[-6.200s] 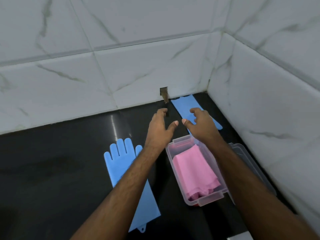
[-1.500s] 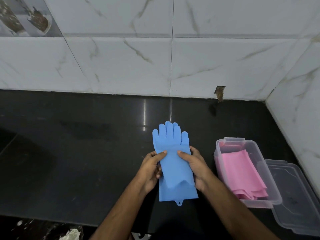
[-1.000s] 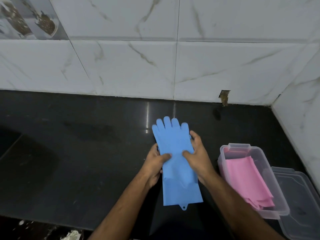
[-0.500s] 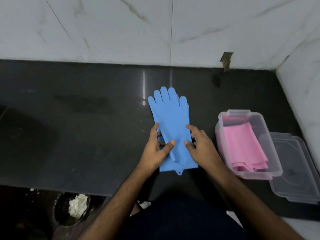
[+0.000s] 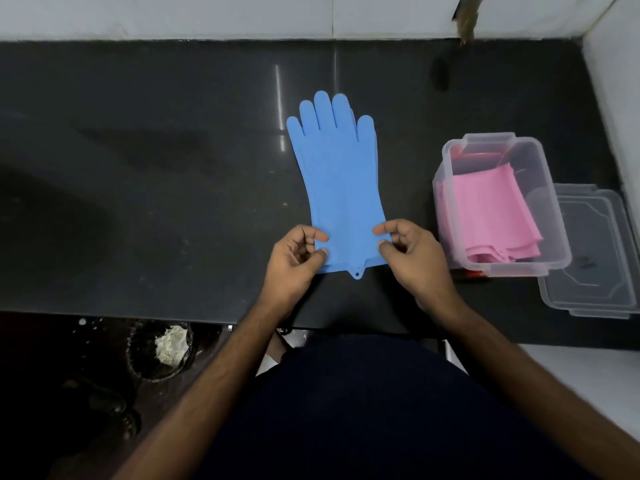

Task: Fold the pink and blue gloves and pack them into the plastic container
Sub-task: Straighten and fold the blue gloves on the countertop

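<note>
Pinched both hands (image 5: 294, 258) (image 5: 412, 254), blue gloves (image 5: 337, 181) cuff (corners hidden)

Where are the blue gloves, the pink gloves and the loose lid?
blue gloves (image 5: 337, 181), head view, on the palm.
pink gloves (image 5: 485, 216), head view, middle of the folded stack.
lid (image 5: 592, 271), head view, its flat centre.

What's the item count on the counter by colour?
Blue: 1 visible, blue gloves, apparently stacked
Pink: 1, folded pink gloves, number hidden
Clear: 2, plastic container, lid
Total: 4
</note>
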The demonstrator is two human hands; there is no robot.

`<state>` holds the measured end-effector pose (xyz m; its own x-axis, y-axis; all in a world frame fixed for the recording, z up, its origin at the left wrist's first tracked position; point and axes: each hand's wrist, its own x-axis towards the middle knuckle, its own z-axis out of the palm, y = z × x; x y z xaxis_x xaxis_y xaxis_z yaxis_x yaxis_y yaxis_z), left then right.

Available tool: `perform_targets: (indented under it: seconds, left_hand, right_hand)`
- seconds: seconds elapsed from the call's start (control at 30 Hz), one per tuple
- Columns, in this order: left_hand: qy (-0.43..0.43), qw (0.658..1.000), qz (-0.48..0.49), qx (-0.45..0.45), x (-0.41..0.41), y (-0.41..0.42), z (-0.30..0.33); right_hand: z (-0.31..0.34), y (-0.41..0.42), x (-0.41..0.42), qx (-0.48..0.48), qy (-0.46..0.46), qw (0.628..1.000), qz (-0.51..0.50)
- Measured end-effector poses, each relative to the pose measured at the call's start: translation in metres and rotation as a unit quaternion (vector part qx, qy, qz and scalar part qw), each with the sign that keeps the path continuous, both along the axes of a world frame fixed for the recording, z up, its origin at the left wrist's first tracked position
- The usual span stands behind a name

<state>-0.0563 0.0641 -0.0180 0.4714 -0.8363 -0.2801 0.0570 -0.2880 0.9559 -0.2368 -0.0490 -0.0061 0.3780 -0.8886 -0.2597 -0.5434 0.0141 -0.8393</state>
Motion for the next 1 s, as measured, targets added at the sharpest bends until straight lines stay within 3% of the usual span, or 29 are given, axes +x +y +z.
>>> perform_targets:
  seconds: [0.37, 0.53, 0.83, 1.0]
  left_hand:
    - [-0.082, 0.995, -0.054, 0.029, 0.009, 0.007, 0.001]
    - [-0.188, 0.979, -0.079, 0.021, 0.006, 0.011, 0.002]
    - [-0.239, 0.966, -0.098, 0.006, 0.005, 0.017, -0.002]
    - [-0.299, 0.949, -0.101, -0.001, 0.002, 0.027, -0.006]
  right_hand:
    - [-0.002, 0.005, -0.010, -0.051, -0.006, 0.997, 0.065]
    - [-0.004, 0.006, -0.013, -0.063, -0.018, 0.995, 0.077]
    - [-0.006, 0.005, -0.018, -0.071, -0.022, 0.993, 0.092]
    - [-0.003, 0.010, -0.019, -0.145, 0.009, 0.979, 0.146]
